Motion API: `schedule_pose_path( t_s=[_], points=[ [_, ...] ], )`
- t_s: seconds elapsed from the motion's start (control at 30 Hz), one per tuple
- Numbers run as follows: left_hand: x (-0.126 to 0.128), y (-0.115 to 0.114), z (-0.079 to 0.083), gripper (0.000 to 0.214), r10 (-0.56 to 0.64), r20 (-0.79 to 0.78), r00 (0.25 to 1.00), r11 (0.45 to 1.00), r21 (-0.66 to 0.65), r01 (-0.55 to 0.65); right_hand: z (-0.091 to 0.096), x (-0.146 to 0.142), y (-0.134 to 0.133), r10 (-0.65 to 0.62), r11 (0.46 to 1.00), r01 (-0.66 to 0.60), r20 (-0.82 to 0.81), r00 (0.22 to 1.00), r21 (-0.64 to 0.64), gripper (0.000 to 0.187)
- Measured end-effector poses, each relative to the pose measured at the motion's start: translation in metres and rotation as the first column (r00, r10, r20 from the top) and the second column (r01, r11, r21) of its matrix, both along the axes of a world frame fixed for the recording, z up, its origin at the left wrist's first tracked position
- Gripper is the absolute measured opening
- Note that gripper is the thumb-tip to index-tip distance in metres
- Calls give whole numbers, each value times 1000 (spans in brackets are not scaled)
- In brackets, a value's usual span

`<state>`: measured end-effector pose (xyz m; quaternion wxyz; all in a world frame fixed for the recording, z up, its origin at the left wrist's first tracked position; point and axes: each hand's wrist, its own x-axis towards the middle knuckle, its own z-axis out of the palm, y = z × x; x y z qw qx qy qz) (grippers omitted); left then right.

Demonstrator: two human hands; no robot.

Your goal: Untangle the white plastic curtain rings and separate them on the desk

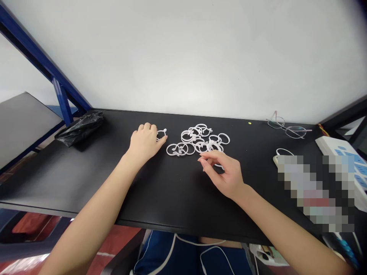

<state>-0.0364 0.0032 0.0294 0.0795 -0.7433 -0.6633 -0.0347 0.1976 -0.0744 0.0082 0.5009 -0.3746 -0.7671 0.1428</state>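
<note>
Toward the back edge of the tabletop (172, 183), head view: white rings (200, 141) lie loosely clustered. Left hand (145, 143) rests beside a separate ring (164, 131), thumb apart; grip indeterminable. Right hand (225, 173), on the cluster's front-edge side: thumb and forefinger tips nearly together; contents indeterminable.

Rings (212, 144): smooth plastic by look, slight shine; table (169, 191): smooth, satin sheen; bag (82, 130): thin crinkled plastic, glossy; wall (172, 57): smooth, soft sheen; glasses (295, 132): slim metal-looking frames, shiny lenses; clothing (186, 259): matt cloth; post (61, 101): painted metal, glossy; floor (117, 240): smooth, shiny
</note>
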Motion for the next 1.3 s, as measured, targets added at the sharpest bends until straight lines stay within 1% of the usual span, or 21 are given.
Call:
schedule_pose_path(
  t_s=[0.13, 0.33, 0.63, 0.8, 1.13, 1.3],
  points=[
    [1, -1, 1, 39, 10, -15, 1000, 998, -61, -11, 0, 0, 0, 3, 1000, -3, 7, 1000, 8, 11],
    [1, 0, 2, 35, 12, -2, 1000, 995, -99, -12, 2, -1, 0, 27, 999, -27, 36, 999, 16, 11],
    [1, -1, 1, 30, -6, 0, 1000, 995, -101, 6, 2, -2, 0, 41, 999, -42, 66, 997, 21, 13],
    [1, -1, 1, 29, -5, 0, 1000, 994, -109, 4, 0, -1, 0, 72, 997, -73, 79, 994, 6, 13],
    [2, 0, 1, 35, 5, 8, 1000, 994, -113, -4, 2, 0, 0, 114, 993, -113, 102, 988, -19, 13],
    [3, 0, 1, 37, 4, 13, 1000, 994, -112, -3, -1, 0, 1, 117, 993, -116, 129, 985, -18, 11]
  ],
)
